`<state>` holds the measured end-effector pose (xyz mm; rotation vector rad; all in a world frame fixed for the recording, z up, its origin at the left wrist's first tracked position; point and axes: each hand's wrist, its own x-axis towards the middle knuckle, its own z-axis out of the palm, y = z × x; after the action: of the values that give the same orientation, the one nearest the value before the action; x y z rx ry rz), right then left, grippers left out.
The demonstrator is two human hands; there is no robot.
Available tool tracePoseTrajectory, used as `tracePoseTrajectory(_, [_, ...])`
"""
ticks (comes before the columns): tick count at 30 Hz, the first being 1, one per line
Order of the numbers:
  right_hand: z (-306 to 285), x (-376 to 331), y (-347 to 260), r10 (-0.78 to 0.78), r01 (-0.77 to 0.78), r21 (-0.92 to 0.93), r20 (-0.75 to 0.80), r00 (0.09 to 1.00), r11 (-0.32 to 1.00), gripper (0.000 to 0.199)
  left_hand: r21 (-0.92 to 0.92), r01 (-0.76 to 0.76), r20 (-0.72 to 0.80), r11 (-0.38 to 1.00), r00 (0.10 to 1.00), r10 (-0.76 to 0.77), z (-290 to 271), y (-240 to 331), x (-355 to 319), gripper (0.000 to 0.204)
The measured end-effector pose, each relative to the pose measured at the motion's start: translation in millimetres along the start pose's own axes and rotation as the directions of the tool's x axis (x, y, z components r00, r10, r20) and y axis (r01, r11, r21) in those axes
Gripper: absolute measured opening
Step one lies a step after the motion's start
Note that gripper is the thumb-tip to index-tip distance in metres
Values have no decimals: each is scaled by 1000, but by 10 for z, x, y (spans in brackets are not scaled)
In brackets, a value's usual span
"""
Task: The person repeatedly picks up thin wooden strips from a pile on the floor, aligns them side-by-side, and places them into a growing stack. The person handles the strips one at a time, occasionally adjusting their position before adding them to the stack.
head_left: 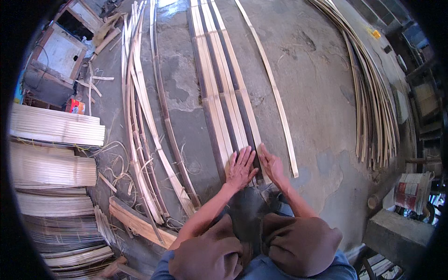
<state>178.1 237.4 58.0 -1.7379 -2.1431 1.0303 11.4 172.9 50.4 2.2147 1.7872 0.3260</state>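
Several long bamboo strips [227,100], pale and dark alternating, lie side by side lengthwise ahead of me on the floor. My left hand [241,169] rests flat across their near part, fingers spread and palm down. At the right edge of the group, my right hand [273,167] has its thumb side on the outermost pale strip and its other fingers curled at that edge; their tips are hidden. Between my hands, dark strip surface shows. Farther right, a single pale bamboo strip [273,88] lies apart.
Loose bamboo strips [136,93] lie to the left, beside curled shavings [119,170] and a wooden plank [137,223]. Stacked slats [51,163] line the left side. A bundle of strips [373,112] and a concrete block [396,231] are on the right.
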Motion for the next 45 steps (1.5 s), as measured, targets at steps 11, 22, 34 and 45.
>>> tracePoseTrajectory(11, [-114, 81, -39, -73, 73, -123, 6, 997, 990, 48, -8, -14, 16, 1000, 1000, 14, -31, 7, 21, 66])
tracePoseTrajectory(22, [-504, 48, 518, 6, -160, -291, -467, 884, 943, 47, 0, -30, -21, 1000, 999, 29, 11, 25, -4, 59])
tracePoseTrajectory(34, [-635, -104, 435, 94, -64, 81, -454, 886, 995, 41, 3, -150, 7, 989, 989, 150, 20, 108, 17, 57])
tracePoseTrajectory(45, [-152, -34, 329, 18, 2, 84, -241, 970, 996, 48, -53, -162, -11, 985, 987, 161, -11, 117, 64, 56])
